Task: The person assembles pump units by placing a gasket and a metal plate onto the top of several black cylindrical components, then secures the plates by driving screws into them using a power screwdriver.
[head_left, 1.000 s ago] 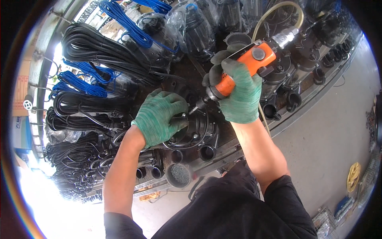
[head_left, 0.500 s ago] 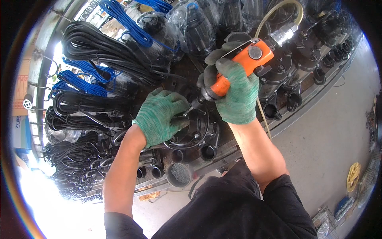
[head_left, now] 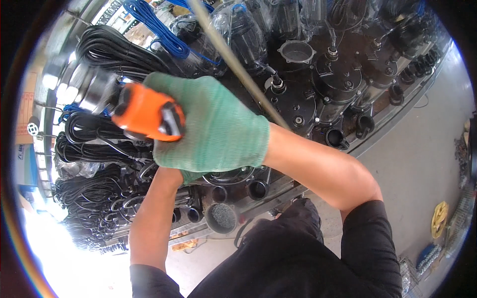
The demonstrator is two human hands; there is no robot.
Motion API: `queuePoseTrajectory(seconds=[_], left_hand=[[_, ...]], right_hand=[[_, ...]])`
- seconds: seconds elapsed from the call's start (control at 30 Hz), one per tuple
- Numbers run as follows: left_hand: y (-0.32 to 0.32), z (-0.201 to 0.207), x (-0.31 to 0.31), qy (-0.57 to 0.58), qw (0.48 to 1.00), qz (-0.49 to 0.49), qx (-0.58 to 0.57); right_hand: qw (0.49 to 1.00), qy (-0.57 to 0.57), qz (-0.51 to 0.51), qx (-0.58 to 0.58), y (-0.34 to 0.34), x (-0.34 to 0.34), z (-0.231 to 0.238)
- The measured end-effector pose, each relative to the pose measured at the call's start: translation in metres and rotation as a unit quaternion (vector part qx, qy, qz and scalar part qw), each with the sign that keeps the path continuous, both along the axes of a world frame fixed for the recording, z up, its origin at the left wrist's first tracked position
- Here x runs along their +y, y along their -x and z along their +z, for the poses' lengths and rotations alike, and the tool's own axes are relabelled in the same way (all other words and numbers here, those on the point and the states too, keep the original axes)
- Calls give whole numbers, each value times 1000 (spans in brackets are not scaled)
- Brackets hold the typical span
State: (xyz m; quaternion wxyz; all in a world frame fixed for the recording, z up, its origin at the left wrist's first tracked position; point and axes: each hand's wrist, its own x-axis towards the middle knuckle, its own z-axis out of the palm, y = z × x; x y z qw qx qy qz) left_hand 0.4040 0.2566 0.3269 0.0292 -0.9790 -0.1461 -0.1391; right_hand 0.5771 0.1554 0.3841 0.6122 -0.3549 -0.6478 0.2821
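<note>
My right hand (head_left: 213,124), in a green knit glove, is wrapped round an orange air screwdriver (head_left: 144,111). The tool's metal hose fitting (head_left: 87,89) points to the left and is smeared by motion. Behind this hand lies most of my left hand (head_left: 191,176); only a bit of green glove by the wrist shows, its fingers hidden. Just past them, the lower rim of a round black pump housing (head_left: 231,176) shows, the rest covered. A black pump (head_left: 294,102) with a cable fitting on top stands right of the gloves.
A translucent hose (head_left: 228,49) slants across the bench. Coiled black cables (head_left: 119,52) and blue cords (head_left: 156,27) lie left. More black pumps (head_left: 338,79) line the right. A cup of small screws (head_left: 221,218) sits at the near edge, and a black ring (head_left: 297,51) lies behind.
My right hand has swung the screwdriver left, off the pump housing, and turned it over in front of my left hand. The hose has swept left across the bench.
</note>
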Motion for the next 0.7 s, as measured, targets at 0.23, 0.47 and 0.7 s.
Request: queuePoseTrajectory(seconds=[0.23,0.47,0.7], left_hand=[[16,-6,0,-30,999,29,-28],[8,-8,5,-31,999,21,-34],[7,-9,1,-29,999,15,-27]], right_hand=[[996,-51,3,-71,22,25,-1],[996,-45,-31,-65,16,25,-8],[997,-41,-26,-68,14,20,-7]])
